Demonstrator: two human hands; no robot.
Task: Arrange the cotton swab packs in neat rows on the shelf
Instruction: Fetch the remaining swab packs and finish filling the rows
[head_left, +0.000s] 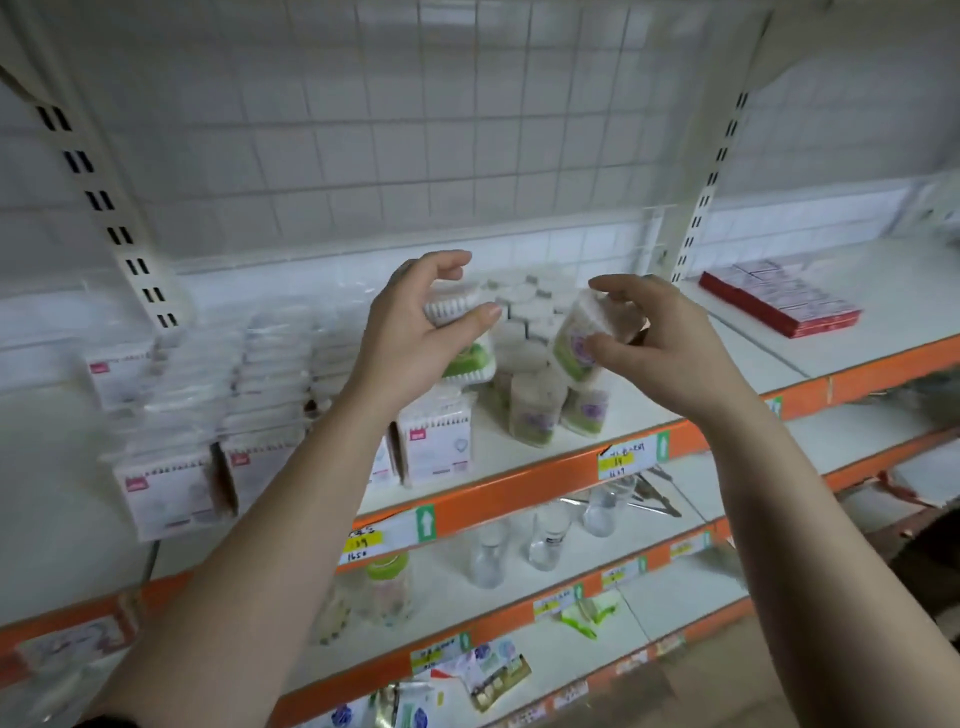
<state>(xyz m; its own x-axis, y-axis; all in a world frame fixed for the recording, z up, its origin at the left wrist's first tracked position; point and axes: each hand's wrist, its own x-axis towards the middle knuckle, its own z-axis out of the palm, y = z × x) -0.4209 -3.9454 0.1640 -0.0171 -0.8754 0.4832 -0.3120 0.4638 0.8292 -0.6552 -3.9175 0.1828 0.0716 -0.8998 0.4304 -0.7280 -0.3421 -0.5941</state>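
The shelf (519, 483) carries stacked flat swab packs (171, 493) at left; four stand upright in front, and the rest are too blurred to count. The left hand (410, 332) has its grip curled round one green-edged pack (467, 358) above the shelf. The round tubs (535, 410) show two clearly in front. The right hand (660, 348) pinches one tilted tub (574, 338). Red boxes (779, 304) lie far right. The left forearm hides part of the front row.

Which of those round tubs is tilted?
The round tub held in the right hand, tipped in mid-air; the other tubs stand upright on the shelf.
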